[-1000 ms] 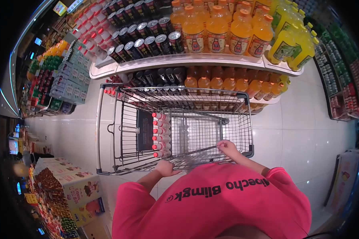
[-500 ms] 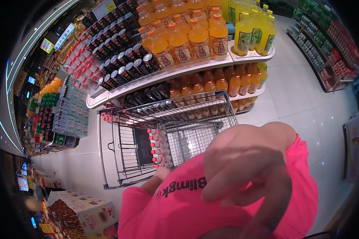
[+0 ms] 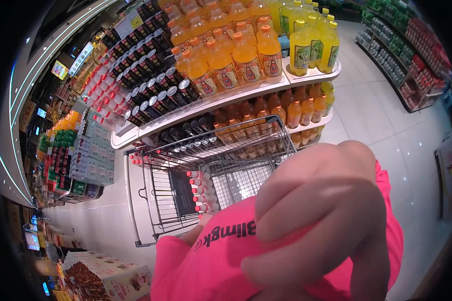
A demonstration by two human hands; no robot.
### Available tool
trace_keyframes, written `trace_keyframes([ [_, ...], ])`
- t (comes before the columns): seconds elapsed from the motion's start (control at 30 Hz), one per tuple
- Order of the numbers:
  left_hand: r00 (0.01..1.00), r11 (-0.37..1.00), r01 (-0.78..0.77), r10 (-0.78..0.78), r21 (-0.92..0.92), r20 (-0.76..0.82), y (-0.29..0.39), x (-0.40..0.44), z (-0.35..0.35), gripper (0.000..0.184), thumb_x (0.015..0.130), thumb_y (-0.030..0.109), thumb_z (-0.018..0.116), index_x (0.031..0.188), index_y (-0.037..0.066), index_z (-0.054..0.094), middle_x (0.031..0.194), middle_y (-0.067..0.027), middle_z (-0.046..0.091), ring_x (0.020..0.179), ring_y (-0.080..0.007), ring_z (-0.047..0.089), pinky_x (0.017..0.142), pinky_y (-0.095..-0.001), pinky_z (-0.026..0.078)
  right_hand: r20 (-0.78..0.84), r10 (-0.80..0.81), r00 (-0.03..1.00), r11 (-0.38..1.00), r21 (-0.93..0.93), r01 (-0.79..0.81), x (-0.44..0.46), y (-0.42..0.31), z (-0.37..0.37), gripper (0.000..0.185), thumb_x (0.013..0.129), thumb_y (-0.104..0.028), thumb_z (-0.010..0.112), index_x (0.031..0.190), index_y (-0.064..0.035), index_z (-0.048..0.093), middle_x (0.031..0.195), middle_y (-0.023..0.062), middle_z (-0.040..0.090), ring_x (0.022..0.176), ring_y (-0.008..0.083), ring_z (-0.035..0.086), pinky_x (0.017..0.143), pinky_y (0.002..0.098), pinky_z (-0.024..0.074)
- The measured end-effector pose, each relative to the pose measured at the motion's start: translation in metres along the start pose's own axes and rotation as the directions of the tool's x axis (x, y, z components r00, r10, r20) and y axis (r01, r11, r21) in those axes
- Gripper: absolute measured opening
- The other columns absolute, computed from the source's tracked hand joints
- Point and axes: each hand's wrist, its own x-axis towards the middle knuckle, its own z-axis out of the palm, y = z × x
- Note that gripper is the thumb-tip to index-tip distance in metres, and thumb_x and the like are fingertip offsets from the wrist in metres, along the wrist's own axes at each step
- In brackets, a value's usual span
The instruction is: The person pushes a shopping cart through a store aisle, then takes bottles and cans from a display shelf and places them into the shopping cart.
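Observation:
My right hand [image 3: 316, 220] is raised very close to the camera and is large and blurred. Its fingers are bent but apart, and nothing shows between them. Only a bit of my left hand [image 3: 204, 218] shows past my pink shirt [image 3: 211, 266]; it is at the near side of the shopping cart [image 3: 153, 200], by several white bottles with red caps [image 3: 204, 191]. Its fingers are hidden. The bottles lie in a row inside the wire cart, against a dark panel.
Along the cart's far side runs a white shelf [image 3: 256, 89] with orange drink bottles [image 3: 221, 62], yellow bottles [image 3: 300, 50] and dark cans [image 3: 158, 95]. Cartons [image 3: 93, 155] are stacked on the left, boxes [image 3: 120, 278] at lower left. Another drinks shelf [image 3: 407, 65] stands right, beyond pale floor tiles [image 3: 366, 110].
My right hand has come nearer the camera and covers more of the view. The view has shifted slightly, so cart and shelf sit a little differently. The bottles remain in the cart.

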Motion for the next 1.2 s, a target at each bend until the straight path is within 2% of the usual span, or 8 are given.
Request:
trace_keyframes([
  [0.17,1.0,1.0,-0.007,0.007,-0.01,-0.017,0.0,0.004,0.0,0.025,0.073,0.028,0.051,0.071,0.007,0.065,0.07,-0.0146,0.064,0.069,-0.0305,0.064,0.059,-0.0426,0.048,-0.259,0.297,0.919,0.94,-0.088,-0.328,-0.05,0.057,0.027,0.049,0.079,-0.013,0.058,0.126,-0.0033,0.047,0.094,0.0122,0.062,0.078,0.0259,0.06,0.068,0.0368,0.047],
  [0.23,1.0,1.0,-0.007,0.006,-0.006,-0.025,0.0,0.003,-0.003,0.025,0.073,0.027,0.051,0.071,0.006,0.065,0.07,-0.0148,0.064,0.069,-0.0306,0.064,0.06,-0.0424,0.048,-0.238,0.731,0.639,0.662,0.02,-0.75,-0.117,0.111,0.059,0.046,0.082,-0.015,0.056,0.127,-0.0084,0.048,0.096,0.0129,0.06,0.086,0.027,0.059,0.077,0.0373,0.0471],
  [0.3,1.0,1.0,-0.016,0.016,-0.005,-0.026,-0.002,0.004,-0.004,0.024,0.073,0.026,0.051,0.072,0.006,0.064,0.07,-0.0149,0.064,0.07,-0.0306,0.064,0.06,-0.0423,0.049,-0.316,0.881,0.352,0.328,-0.129,-0.936,-0.226,0.157,0.099,0.036,0.081,-0.015,0.055,0.116,-0.0065,0.056,0.093,0.0143,0.06,0.086,0.0292,0.059,0.076,0.0368,0.0475],
  [0.47,0.999,1.0,-0.025,0.025,-0.005,-0.026,-0.01,0.008,0.006,0.023,0.072,0.024,0.051,0.073,0.005,0.064,0.071,-0.0154,0.064,0.071,-0.0308,0.065,0.061,-0.0419,0.049,-0.346,0.928,-0.14,-0.196,-0.134,-0.971,-0.385,0.14,0.176,0.033,0.072,-0.024,0.062,0.099,-0.0055,0.065,0.08,0.0137,0.064,0.078,0.0316,0.061,0.072,0.0396,0.0492],
  [0.5,1.0,0.999,-0.031,0.031,0.01,-0.001,-0.011,0.009,0.007,0.022,0.072,0.024,0.051,0.074,0.005,0.063,0.071,-0.0154,0.064,0.071,-0.0308,0.065,0.061,-0.0419,0.049,-0.408,0.913,-0.018,-0.131,-0.25,-0.959,-0.404,0.136,0.187,0.026,0.07,-0.022,0.062,0.091,-0.0077,0.067,0.076,0.0113,0.064,0.075,0.0311,0.061,0.068,0.0397,0.0491],
  [0.63,0.996,0.998,-0.05,0.048,0.036,0.072,0.007,0.009,-0.025,0.021,0.071,0.022,0.052,0.073,0.005,0.063,0.072,-0.0154,0.065,0.073,-0.0308,0.065,0.062,-0.0412,0.05,-0.545,0.837,-0.045,-0.203,-0.232,-0.951,-0.392,0.131,0.201,0.017,0.065,-0.019,0.062,0.076,-0.0085,0.068,0.072,0.0104,0.064,0.073,0.0288,0.062,0.069,0.0404,0.0483],
  [0.77,0.981,0.987,0.119,-0.099,-0.112,0.168,0.039,0.0,-0.107,0.023,0.073,0.025,0.051,0.075,0.005,0.063,0.076,-0.015,0.065,0.074,-0.0315,0.065,0.063,-0.0417,0.05,-0.613,0.782,0.113,-0.178,-0.394,-0.902,-0.392,0.14,0.211,0.01,0.063,-0.018,0.062,0.064,-0.0088,0.061,0.067,0.0106,0.061,0.067,0.0276,0.06,0.064,0.0401,0.0442],
  [1.2,0.896,0.939,0.339,-0.304,-0.056,0.322,0.038,0.009,-0.084,0.035,0.076,0.043,0.055,0.092,0.014,0.065,0.084,-0.0127,0.066,0.08,-0.0323,0.064,0.07,-0.0446,0.049,-0.316,0.917,0.244,0.043,-0.531,-0.847,-0.407,0.144,0.203,0.015,0.064,-0.02,0.061,0.07,-0.0056,0.058,0.072,0.0129,0.061,0.071,0.0305,0.061,0.066,0.0425,0.0476],
])
